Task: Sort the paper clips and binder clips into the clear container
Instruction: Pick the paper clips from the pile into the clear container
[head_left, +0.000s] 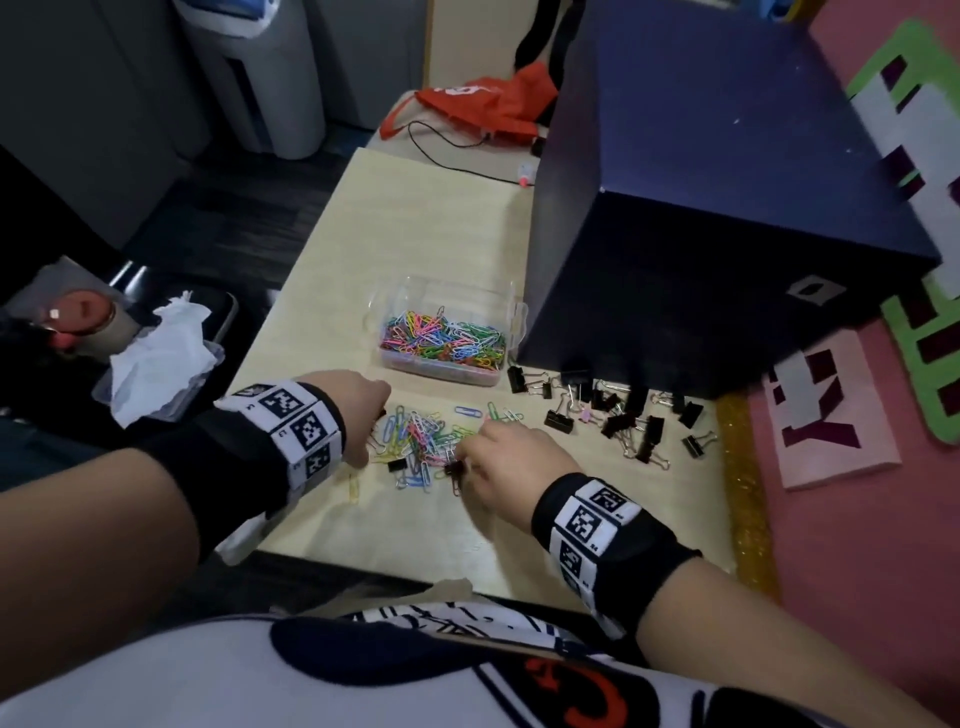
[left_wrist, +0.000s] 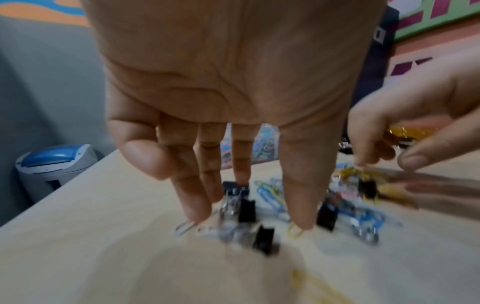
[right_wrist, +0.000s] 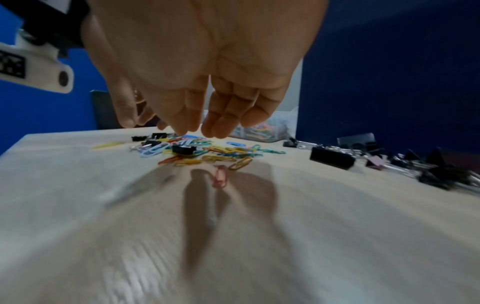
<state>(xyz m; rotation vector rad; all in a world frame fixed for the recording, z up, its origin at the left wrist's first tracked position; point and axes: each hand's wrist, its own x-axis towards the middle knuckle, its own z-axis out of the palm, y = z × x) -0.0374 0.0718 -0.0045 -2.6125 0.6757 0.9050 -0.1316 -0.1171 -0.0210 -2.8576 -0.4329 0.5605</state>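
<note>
A clear container (head_left: 511, 317) holding many coloured paper clips stands mid-table beside a dark box. In front of it lies a loose pile of coloured paper clips (head_left: 421, 436) with a few black binder clips mixed in. More black binder clips (head_left: 623, 415) are scattered to the right. My left hand (head_left: 363, 415) reaches into the pile's left side with straight fingers (left_wrist: 301, 205) whose tips touch the table among clips. My right hand (head_left: 493, 457) hovers over the pile's right side with loosely bent fingers (right_wrist: 221, 123); nothing shows between them. A dark binder clip (head_left: 454, 470) lies at its fingertips.
A large dark blue box (head_left: 701, 208) fills the table's right rear. A red bag (head_left: 478, 104) and a black cable (head_left: 452, 150) lie at the far end. A plastic tub with tissue (head_left: 161, 358) sits left of the table. A pink mat (head_left: 857, 545) borders the right.
</note>
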